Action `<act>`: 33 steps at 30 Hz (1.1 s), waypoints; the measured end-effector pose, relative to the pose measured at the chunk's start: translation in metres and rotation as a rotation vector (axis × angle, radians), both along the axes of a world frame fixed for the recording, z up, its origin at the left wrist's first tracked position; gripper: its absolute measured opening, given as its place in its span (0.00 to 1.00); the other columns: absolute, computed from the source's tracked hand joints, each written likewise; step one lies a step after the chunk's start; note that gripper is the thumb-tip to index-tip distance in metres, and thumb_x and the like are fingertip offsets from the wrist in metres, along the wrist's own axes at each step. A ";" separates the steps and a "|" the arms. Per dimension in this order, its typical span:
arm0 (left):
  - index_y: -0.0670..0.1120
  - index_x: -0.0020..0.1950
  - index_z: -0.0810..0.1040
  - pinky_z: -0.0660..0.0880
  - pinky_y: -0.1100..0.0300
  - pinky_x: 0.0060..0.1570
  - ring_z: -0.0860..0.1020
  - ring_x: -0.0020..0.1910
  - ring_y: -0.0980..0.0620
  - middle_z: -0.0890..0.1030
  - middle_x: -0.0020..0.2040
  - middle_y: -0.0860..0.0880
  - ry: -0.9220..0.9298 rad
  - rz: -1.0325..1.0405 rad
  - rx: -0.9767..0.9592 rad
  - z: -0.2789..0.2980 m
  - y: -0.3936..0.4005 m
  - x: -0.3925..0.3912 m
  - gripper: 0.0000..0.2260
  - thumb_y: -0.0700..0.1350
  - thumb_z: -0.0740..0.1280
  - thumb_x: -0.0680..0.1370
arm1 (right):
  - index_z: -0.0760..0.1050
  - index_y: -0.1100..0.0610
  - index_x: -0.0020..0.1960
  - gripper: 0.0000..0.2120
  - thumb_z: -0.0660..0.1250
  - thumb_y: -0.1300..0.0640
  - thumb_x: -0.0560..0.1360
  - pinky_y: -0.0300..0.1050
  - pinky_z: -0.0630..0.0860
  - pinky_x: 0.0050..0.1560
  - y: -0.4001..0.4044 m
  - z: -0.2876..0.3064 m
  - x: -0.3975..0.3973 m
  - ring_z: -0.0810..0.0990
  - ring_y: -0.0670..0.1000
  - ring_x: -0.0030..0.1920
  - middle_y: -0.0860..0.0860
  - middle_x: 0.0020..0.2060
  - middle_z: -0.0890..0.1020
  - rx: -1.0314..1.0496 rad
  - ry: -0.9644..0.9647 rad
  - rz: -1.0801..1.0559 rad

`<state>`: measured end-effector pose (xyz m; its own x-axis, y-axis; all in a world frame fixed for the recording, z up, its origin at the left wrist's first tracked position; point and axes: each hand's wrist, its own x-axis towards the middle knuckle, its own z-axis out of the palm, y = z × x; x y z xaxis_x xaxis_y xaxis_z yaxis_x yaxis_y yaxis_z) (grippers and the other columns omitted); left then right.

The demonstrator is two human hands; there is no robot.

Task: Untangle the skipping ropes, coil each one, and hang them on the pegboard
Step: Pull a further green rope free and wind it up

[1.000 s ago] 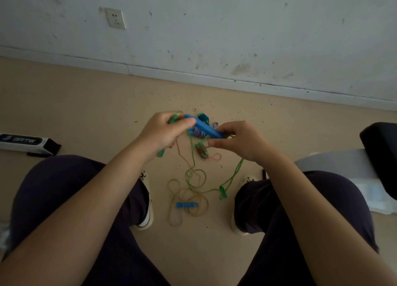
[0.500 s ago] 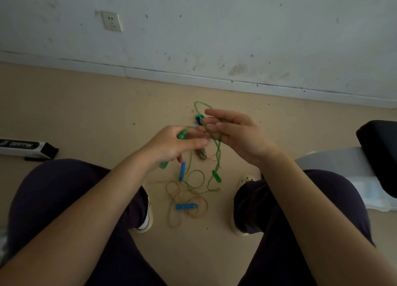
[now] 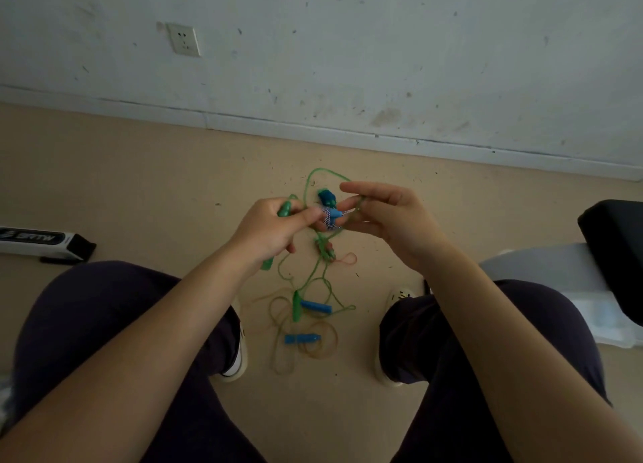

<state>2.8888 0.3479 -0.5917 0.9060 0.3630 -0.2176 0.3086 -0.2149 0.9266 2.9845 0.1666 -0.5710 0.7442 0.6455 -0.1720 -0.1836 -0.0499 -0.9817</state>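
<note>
At the centre of the frame the fingers (image 3: 306, 215) of the left hand (image 3: 271, 231) are clenched round a green handle (image 3: 285, 209), whose lower end pokes out below the palm, and their tips meet a small bundle of blue-and-white patterned cord (image 3: 328, 219) with a blue handle tip; the right hand (image 3: 389, 219) has its fingers spread and only lightly curled, the lower ones touching that same bundle, with a loop of green rope (image 3: 323, 172) arching above and passing over them; a dark teal piece (image 3: 327, 198) sits just above the bundle between the two hands; below the hands the green rope hangs down to the floor (image 3: 139, 184), where it lies tangled with a tan rope (image 3: 323, 348), a second green handle (image 3: 296, 304) and two blue handles (image 3: 316, 306), one just above the other, between the person's shoes; dark-trousered knees fill the lower frame; at the left edge lies a black-and-white box (image 3: 38, 241); a wall socket (image 3: 183, 40) sits upper left; a black cushion (image 3: 616, 247) is at the right edge.
</note>
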 end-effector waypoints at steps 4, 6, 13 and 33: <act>0.52 0.50 0.85 0.74 0.62 0.32 0.71 0.26 0.58 0.86 0.42 0.55 -0.068 0.185 0.005 0.006 0.011 -0.001 0.07 0.52 0.69 0.79 | 0.82 0.55 0.55 0.15 0.61 0.67 0.76 0.48 0.79 0.42 -0.003 0.003 0.005 0.81 0.52 0.35 0.58 0.46 0.84 -0.155 -0.093 -0.053; 0.49 0.51 0.85 0.69 0.69 0.26 0.70 0.23 0.62 0.84 0.40 0.52 -0.110 0.291 0.023 0.007 0.018 -0.001 0.07 0.50 0.69 0.79 | 0.83 0.50 0.52 0.15 0.63 0.66 0.75 0.46 0.73 0.36 -0.006 0.002 0.009 0.73 0.51 0.30 0.55 0.42 0.84 -0.236 -0.150 -0.109; 0.51 0.51 0.84 0.71 0.63 0.30 0.70 0.28 0.54 0.74 0.33 0.51 -0.042 0.189 0.029 0.005 0.022 -0.004 0.07 0.52 0.70 0.79 | 0.80 0.47 0.55 0.17 0.63 0.67 0.76 0.44 0.68 0.29 -0.008 -0.001 0.010 0.67 0.49 0.28 0.57 0.37 0.75 -0.344 -0.211 -0.114; 0.48 0.54 0.85 0.68 0.62 0.29 0.70 0.27 0.55 0.78 0.31 0.52 -0.018 -0.189 -0.023 0.008 0.007 -0.005 0.07 0.47 0.68 0.80 | 0.78 0.63 0.39 0.21 0.73 0.43 0.71 0.35 0.73 0.35 0.005 0.006 -0.007 0.76 0.47 0.32 0.58 0.31 0.80 -0.136 -0.297 0.020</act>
<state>2.8837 0.3549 -0.5842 0.9616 0.1807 -0.2068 0.2478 -0.2462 0.9370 2.9775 0.1713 -0.5654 0.7619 0.6467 -0.0347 0.1127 -0.1851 -0.9762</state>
